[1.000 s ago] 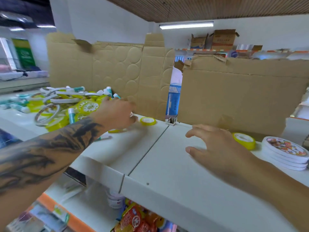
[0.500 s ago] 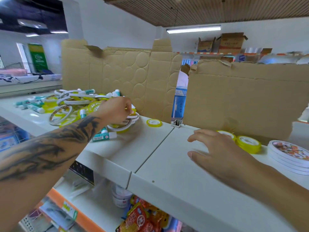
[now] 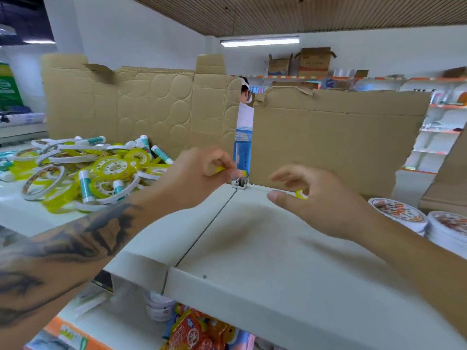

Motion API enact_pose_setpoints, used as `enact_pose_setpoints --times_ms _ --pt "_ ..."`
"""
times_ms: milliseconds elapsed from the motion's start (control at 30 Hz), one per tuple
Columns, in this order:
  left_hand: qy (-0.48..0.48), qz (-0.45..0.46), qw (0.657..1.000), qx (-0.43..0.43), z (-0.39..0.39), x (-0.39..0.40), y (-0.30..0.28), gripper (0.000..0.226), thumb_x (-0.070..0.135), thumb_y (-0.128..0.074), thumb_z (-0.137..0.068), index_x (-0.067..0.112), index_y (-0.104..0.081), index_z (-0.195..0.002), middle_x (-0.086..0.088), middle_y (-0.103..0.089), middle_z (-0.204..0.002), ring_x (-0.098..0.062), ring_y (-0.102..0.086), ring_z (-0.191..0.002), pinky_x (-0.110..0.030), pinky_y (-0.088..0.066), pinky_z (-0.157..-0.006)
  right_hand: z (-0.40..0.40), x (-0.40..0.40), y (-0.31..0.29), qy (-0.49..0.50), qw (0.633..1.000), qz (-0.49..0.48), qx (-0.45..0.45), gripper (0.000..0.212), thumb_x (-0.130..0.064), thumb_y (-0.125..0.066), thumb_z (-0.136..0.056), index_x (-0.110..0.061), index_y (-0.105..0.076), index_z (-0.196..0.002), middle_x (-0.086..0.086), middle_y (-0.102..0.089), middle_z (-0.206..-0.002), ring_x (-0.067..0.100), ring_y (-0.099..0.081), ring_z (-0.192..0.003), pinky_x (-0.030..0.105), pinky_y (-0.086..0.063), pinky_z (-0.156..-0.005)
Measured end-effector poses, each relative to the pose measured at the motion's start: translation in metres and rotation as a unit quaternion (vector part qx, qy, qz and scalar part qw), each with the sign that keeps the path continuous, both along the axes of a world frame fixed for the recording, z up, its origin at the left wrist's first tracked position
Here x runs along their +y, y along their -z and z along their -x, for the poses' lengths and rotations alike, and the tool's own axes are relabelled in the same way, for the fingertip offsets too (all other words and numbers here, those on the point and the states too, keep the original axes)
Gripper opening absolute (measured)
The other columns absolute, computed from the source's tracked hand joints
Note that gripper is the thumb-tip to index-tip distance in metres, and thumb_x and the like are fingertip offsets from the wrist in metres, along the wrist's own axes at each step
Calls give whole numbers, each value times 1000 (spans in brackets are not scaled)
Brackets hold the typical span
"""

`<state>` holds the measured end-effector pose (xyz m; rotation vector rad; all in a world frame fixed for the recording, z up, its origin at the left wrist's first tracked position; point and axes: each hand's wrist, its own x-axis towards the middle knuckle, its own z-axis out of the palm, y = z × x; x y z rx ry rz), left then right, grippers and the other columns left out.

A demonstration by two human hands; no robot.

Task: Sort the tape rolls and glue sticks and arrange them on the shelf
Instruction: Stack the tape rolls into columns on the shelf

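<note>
Yellow tape shows between the curled fingers of your left hand (image 3: 199,173), which pinches a small yellow tape roll (image 3: 220,169) above the seam where the two pale grey metal shelf boards (image 3: 265,248) meet, your tattooed forearm (image 3: 63,248) stretching in from the near left. To the right, your right hand (image 3: 326,198) hovers low over the right-hand board, its fingers curved around a second small yellow tape roll (image 3: 301,194) at the fingertips; motion blur hides whether they actually grip it or only reach over it, so I cannot tell. On the left board, far from you, lies the unsorted heap of yellow tape rolls (image 3: 111,168), wide white-rimmed tape rings (image 3: 43,183) and white glue sticks with teal labels (image 3: 84,185), all tumbled together. At the far right edge, flat white tape rolls with printed patterned faces (image 3: 396,210) stand in neat stacks on the right board. Brown corrugated cardboard sheets (image 3: 328,137) stand upright along the back of the shelf, with a narrow gap between them directly beyond your left hand; a person in white (image 3: 245,114) is partly visible through it. A small grey metal bracket (image 3: 240,183) sits at the far end of the seam. Below the shelf, red and orange snack packets (image 3: 199,332) fill the lower level.
</note>
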<state>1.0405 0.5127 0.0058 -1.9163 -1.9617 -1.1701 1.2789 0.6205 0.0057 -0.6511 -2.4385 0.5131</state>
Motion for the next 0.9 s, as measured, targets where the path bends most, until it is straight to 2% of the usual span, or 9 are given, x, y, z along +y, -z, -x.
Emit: enact_pose_setpoints --times_ms 167,300,400,467,533,633,700,767,900 --pt "145 -15 989 -5 -53 8 4 9 32 -73 -94 24 -75 -97 16 -71 -91 -13 -67 -94 -20 -50 -83 -23 1 -16 -66 989 123 44 31 -51 -71 -77 -33 -71 -102 -14 -76 -97 1 -71 -89 23 -56 -81" --pt "204 -30 977 -48 -70 23 8 5 25 -74 -94 20 -76 -95 14 -74 -90 -10 -71 -91 -13 -49 -82 -40 8 -13 -65 978 181 84 23 -29 -78 -77 -16 -76 -95 1 -78 -87 4 -67 -71 13 -47 -61" --pt "207 -21 977 -53 -77 34 11 17 34 -70 -94 22 -76 -106 15 -74 -101 -4 -70 -100 -17 -52 -88 -49 17 -10 -36 974 200 99 19 -21 -80 -76 -11 -77 -92 6 -78 -87 8 -70 -74 18 -50 -66" --pt "165 0 986 -27 -79 41 13 41 52 -60 -94 30 -67 -128 20 -69 -121 4 -61 -116 -21 -50 -98 -56 29 -10 2 979 182 95 19 -26 -83 -75 -15 -79 -90 3 -79 -90 17 -74 -86 35 -55 -78" --pt "127 63 990 -19 -79 45 15 58 65 -52 -90 39 -53 -142 25 -60 -134 8 -52 -126 -25 -45 -107 -63 47 -9 73 987 128 70 13 -30 -85 -78 -23 -80 -89 -1 -79 -92 23 -74 -95 46 -54 -93" --pt "118 207 969 60 -74 47 24 51 59 -53 -96 41 -49 -144 20 -56 -141 -1 -51 -126 -31 -41 -110 -73 75 0 198 980 -5 -29 8 -39 -80 -84 -35 -77 -89 -7 -77 -97 14 -69 -96 38 -52 -93" --pt "110 321 932 129 -71 48 37 63 66 -43 -97 43 -33 -155 15 -36 -160 -4 -30 -145 -28 -23 -121 -79 88 12 225 972 -33 -62 13 -46 -76 -85 -36 -76 -93 -9 -75 -95 16 -66 -97 39 -51 -91" --pt "96 402 896 164 -67 48 46 75 78 -26 -91 51 -10 -159 17 -8 -169 -7 -3 -156 -35 -5 -127 -82 96 24 240 965 -51 -93 17 -49 -71 -87 -36 -75 -97 -14 -71 -87 19 -64 -95 42 -50 -91" --pt "98 421 887 163 -64 49 49 85 85 -12 -78 55 -3 -157 19 2 -170 -8 6 -156 -39 0 -127 -82 101 33 243 961 -72 -114 17 -48 -67 -91 -34 -72 -98 -12 -70 -92 20 -60 -95 40 -46 -92"
